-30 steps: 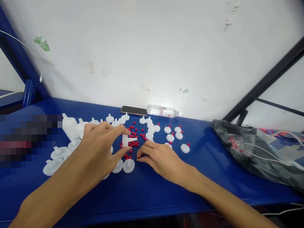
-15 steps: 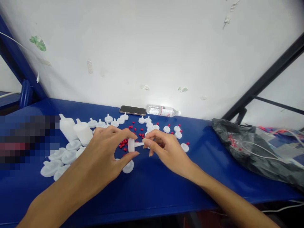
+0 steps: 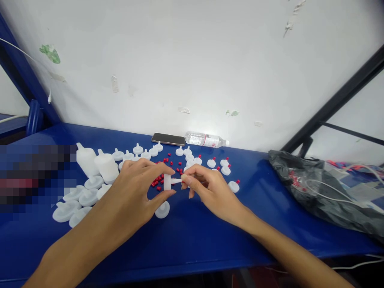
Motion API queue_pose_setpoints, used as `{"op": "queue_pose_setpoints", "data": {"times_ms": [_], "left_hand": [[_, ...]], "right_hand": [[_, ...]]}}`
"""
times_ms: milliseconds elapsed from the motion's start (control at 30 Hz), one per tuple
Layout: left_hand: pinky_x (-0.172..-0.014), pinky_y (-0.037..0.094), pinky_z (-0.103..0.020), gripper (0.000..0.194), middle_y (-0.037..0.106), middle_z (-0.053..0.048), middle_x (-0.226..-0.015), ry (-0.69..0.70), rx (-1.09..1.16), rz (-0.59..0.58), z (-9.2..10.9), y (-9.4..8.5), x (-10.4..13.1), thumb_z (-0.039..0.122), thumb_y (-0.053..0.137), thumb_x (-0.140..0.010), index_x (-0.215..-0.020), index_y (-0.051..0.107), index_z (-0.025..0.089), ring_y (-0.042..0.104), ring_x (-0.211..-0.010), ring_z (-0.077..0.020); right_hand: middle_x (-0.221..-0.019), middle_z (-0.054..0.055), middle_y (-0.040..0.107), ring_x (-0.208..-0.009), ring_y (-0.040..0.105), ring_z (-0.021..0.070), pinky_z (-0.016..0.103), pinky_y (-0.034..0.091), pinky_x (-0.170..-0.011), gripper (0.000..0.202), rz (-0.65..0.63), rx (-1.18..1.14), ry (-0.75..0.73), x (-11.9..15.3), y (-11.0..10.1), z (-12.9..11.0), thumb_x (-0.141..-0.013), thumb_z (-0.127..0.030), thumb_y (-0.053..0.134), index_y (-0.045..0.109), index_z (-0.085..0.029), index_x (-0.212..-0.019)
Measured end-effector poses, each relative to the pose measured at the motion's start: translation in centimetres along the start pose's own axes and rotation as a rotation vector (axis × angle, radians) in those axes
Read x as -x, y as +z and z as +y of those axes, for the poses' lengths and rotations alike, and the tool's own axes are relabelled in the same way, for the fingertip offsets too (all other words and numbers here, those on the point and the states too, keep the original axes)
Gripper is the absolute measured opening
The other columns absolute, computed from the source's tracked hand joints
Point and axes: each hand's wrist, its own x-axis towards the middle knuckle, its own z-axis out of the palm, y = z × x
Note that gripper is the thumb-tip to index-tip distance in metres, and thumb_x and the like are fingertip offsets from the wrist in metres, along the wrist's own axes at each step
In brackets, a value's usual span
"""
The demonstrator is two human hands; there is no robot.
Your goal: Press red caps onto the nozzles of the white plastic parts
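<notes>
A white plastic nozzle cap (image 3: 167,182) lies sideways in the air, its spout pointing right. My left hand (image 3: 141,180) is closed on its round base between thumb and fingers. My right hand (image 3: 204,184) pinches a small red tip cap (image 3: 183,181) at the spout's end; the fingers hide most of it. Loose red tip caps (image 3: 156,183) lie scattered on the blue table behind my hands. Under my left hand another white nozzle cap (image 3: 162,209) rests on the table. To the right, several white nozzle caps (image 3: 233,187) carry red tips.
Bare white nozzle caps (image 3: 66,211) crowd the left, beside two white bottles (image 3: 107,167). Against the wall lie a phone (image 3: 168,139) and a clear water bottle (image 3: 205,139). A black plastic bag (image 3: 312,200) with a white cable spreads over the right side of the blue table (image 3: 192,240).
Both hands keep nearly the same pose. A little red now shows at my right fingertips by the spout's end. The whole view has shifted slightly.
</notes>
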Motion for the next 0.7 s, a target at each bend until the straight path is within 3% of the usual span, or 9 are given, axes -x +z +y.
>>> {"op": "queue_pose_setpoints", "data": {"times_ms": [200,400,567,700], "left_hand": [[-0.088,0.055,-0.046,0.021,0.08,-0.004,-0.094,0.105,-0.017,0.054,0.5,0.4,0.2,0.043,0.074,-0.096,-0.109,0.08,0.027,0.07,-0.089,-0.0294],[-0.084,0.055,-0.043,0.032,0.079,-0.004,-0.091,0.146,-0.052,0.096,0.8,1.5,0.4,0.04,0.073,-0.101,-0.125,0.079,0.021,0.069,-0.085,-0.0268],[-0.091,0.056,-0.042,0.031,0.082,-0.006,-0.109,0.252,0.0,0.092,1.1,2.2,1.0,0.039,0.06,-0.111,-0.131,0.072,0.018,0.068,-0.1,-0.0264],[-0.094,0.061,-0.039,0.042,0.081,-0.009,-0.119,0.186,0.019,0.064,2.1,2.5,1.4,0.048,0.046,-0.115,-0.131,0.071,0.019,0.076,-0.107,-0.0256]], "right_hand": [[-0.08,-0.003,0.071,-0.063,0.065,0.0119,0.026,0.046,-0.062,0.033,0.028,0.068,-0.051,0.1,0.4,-0.1,-0.116,-0.044,0.049,0.061,-0.023,-0.093],[-0.068,-0.003,0.061,-0.061,0.059,0.0127,0.029,0.041,-0.066,0.046,0.085,0.265,-0.141,0.3,0.7,0.2,-0.119,-0.039,0.038,0.051,-0.024,-0.077],[-0.064,-0.005,0.048,-0.054,0.041,0.0122,0.03,0.028,-0.057,0.041,0.182,0.403,-0.218,0.8,0.9,0.7,-0.117,-0.037,0.041,0.038,-0.025,-0.078],[-0.065,-0.004,0.049,-0.054,0.04,0.0118,0.029,0.029,-0.056,0.041,0.239,0.42,-0.308,1.1,0.9,0.9,-0.118,-0.035,0.04,0.039,-0.024,-0.078]]}}
